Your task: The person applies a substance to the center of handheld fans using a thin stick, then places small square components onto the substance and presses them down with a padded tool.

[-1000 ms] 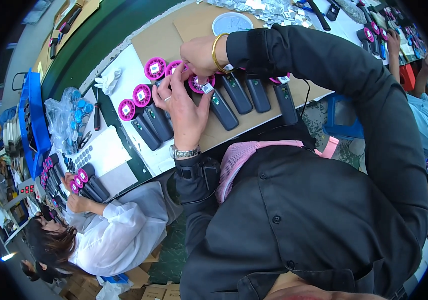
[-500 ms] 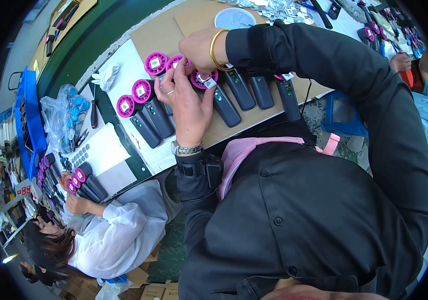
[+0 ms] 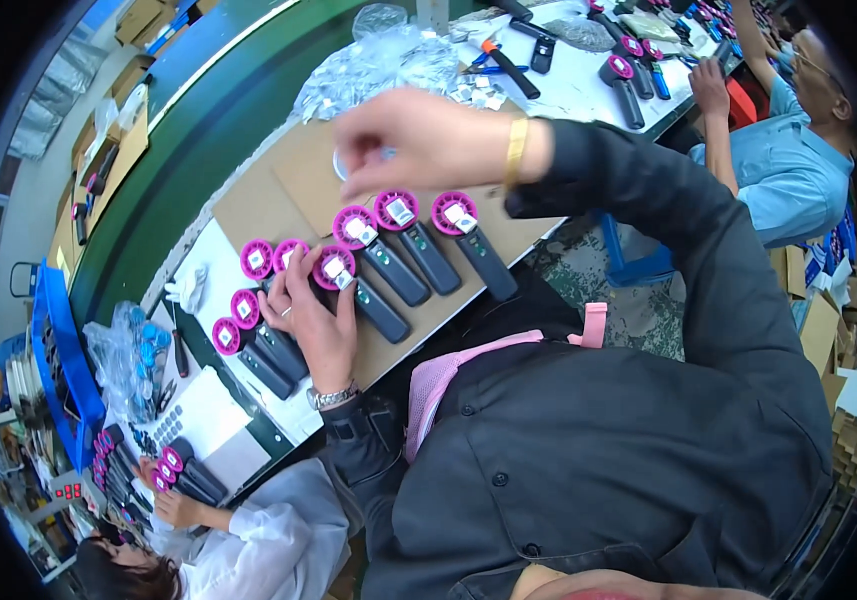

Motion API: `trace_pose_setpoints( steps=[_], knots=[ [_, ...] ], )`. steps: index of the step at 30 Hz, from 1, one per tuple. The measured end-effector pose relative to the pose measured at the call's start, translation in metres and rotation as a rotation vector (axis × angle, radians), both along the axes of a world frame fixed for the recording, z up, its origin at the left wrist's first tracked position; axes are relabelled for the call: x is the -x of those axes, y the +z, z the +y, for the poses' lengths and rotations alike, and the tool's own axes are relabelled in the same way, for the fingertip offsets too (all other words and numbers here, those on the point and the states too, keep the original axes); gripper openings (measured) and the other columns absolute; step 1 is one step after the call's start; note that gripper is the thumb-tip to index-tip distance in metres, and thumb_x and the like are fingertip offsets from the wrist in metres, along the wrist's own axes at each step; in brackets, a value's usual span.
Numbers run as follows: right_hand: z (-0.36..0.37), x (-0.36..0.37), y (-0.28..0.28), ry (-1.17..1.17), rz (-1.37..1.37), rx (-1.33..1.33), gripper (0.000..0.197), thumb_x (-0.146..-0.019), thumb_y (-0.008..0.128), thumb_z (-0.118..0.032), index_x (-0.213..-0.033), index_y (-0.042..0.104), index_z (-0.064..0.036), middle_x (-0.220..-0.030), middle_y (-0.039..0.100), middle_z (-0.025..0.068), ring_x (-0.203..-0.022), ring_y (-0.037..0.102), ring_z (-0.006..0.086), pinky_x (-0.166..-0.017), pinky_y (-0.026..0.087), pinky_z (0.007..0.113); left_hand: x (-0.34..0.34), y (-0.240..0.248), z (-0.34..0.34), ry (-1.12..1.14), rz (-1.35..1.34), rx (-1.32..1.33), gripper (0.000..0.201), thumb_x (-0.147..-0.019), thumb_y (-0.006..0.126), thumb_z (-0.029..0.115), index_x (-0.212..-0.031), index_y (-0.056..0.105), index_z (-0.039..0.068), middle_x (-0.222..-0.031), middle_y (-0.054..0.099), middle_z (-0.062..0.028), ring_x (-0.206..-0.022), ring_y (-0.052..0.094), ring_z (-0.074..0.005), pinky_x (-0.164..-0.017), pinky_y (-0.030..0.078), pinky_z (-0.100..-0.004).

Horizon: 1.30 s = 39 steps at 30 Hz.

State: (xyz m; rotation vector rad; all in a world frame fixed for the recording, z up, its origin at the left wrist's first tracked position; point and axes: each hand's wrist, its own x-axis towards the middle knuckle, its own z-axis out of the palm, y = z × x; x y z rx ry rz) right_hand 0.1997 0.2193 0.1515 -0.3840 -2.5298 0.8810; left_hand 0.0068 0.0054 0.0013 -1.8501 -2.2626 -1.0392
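Note:
Several dark grey handheld devices with round pink slotted heads lie in a row on the cardboard-covered table. Small white squares sit on the heads. My left hand has its fingers and thumb closed about the pink head of one device, near the white square there. To its right lie another device, a further one and one more. My right hand, blurred by motion, is raised over a white round tub, which it mostly hides. Whether its fingers hold anything is not visible.
A heap of small silvery-white pieces lies beyond my right hand. An orange-and-black hammer lies farther right. White gloves, a screwdriver and a blue rack are left. Co-workers sit at both sides; a blue stool stands right.
My right hand has left the pink heads and moved over the tub. My left hand stays at the same device. The view has shifted, showing more of the table's far right.

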Motion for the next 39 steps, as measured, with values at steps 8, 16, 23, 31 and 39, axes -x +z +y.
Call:
trace_pose_setpoints(
  steps=[8, 16, 23, 31, 39],
  knots=[
    [0.140, -0.156, -0.085, -0.664, -0.099, -0.237, 0.028, -0.101, 0.086, -0.030, -0.107, 0.075, -0.0043, -0.089, 0.071, 0.0045, -0.079, 0.067, 0.0139, -0.073, 0.056, 0.031, -0.011, 0.018, -0.002, 0.028, 0.048, 0.044, 0.083, -0.087, 0.091, 0.020, -0.162, 0.055, 0.012, -0.149, 0.067, -0.0089, -0.150, 0.047, -0.0309, -0.133, 0.009, -0.0595],
    [0.228, -0.146, -0.173, -1.010, -0.383, -0.074, 0.054, -0.087, 0.091, -0.043, -0.119, 0.078, -0.0011, -0.110, 0.081, 0.0217, -0.101, 0.080, 0.0378, -0.092, 0.062, 0.044, -0.049, 0.037, -0.003, 0.062, 0.047, -0.004, 0.080, -0.085, 0.092, 0.024, -0.158, 0.061, 0.012, -0.151, 0.065, -0.0075, -0.148, 0.050, -0.0298, -0.133, 0.012, -0.0576],
    [0.270, -0.168, -0.185, -0.985, -0.311, -0.128, 0.047, -0.098, 0.076, -0.033, -0.123, 0.077, 0.0065, -0.101, 0.081, 0.0224, -0.097, 0.080, 0.0386, -0.089, 0.061, 0.046, -0.091, 0.036, 0.032, -0.144, 0.005, 0.031, 0.083, -0.083, 0.092, 0.024, -0.158, 0.060, 0.012, -0.148, 0.066, -0.0076, -0.147, 0.050, -0.0313, -0.132, 0.013, -0.0589],
    [0.067, -0.211, -0.082, -0.608, 0.269, 0.485, 0.040, -0.119, 0.059, -0.029, -0.146, 0.064, -0.0002, -0.086, 0.059, -0.0044, -0.064, 0.047, 0.0008, -0.056, 0.033, 0.019, -0.114, 0.031, 0.052, -0.188, 0.046, 0.099, 0.097, -0.083, 0.093, 0.024, -0.167, 0.046, 0.006, -0.147, 0.067, -0.0065, -0.146, 0.050, -0.0303, -0.132, 0.008, -0.0613],
    [-0.021, -0.236, -0.064, -0.356, -0.127, 0.282, 0.046, -0.113, 0.062, -0.006, -0.158, 0.061, -0.0039, -0.083, 0.064, 0.0004, -0.065, 0.053, 0.0069, -0.062, 0.043, 0.023, -0.116, 0.029, 0.067, -0.214, 0.001, 0.082, 0.104, -0.084, 0.090, 0.022, -0.171, 0.037, 0.003, -0.147, 0.069, -0.0089, -0.146, 0.049, -0.0311, -0.131, 0.006, -0.0614]
  ],
)
